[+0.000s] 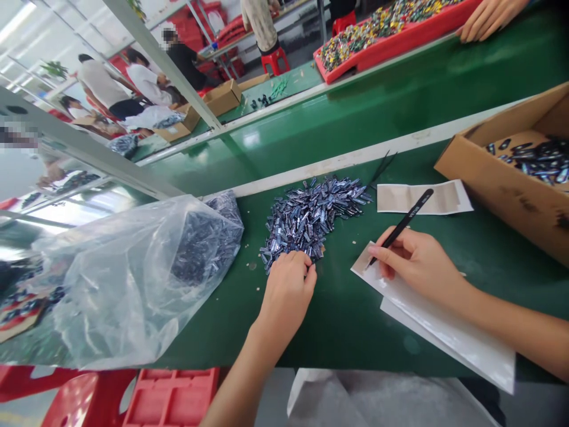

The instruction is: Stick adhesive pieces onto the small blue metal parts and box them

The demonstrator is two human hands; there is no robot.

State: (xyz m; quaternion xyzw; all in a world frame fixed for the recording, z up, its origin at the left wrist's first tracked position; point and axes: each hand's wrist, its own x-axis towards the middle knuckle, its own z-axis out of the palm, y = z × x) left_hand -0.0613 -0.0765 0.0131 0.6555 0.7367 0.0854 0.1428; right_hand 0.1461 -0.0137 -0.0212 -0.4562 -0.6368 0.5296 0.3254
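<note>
My left hand (pixel 287 290) is at the near edge of a pile of small, shiny dark-blue pieces (pixel 306 216). Its fingers are curled together, and whatever they pinch is hidden. Black tweezers (pixel 406 226) are gripped like a pen in my right hand (pixel 420 264). The tip of the tweezers touches the beige end of a white backing sheet (pixel 462 335), which lies slantwise under that hand and forearm. Just beyond the right hand lies a shorter strip (pixel 395 198), beige with white edges. Thin black strands (pixel 382 169) rest beside the pile.
A clear plastic bag (pixel 128 284) of similar dark pieces lies at left. At right stands a cardboard box (pixel 502 178) holding more pieces. Past the white ledge, a red tray (pixel 377 59) holds colourful bits, with another person's hand (pixel 493 18) beside it. Red crates (pixel 171 397) stand below the table.
</note>
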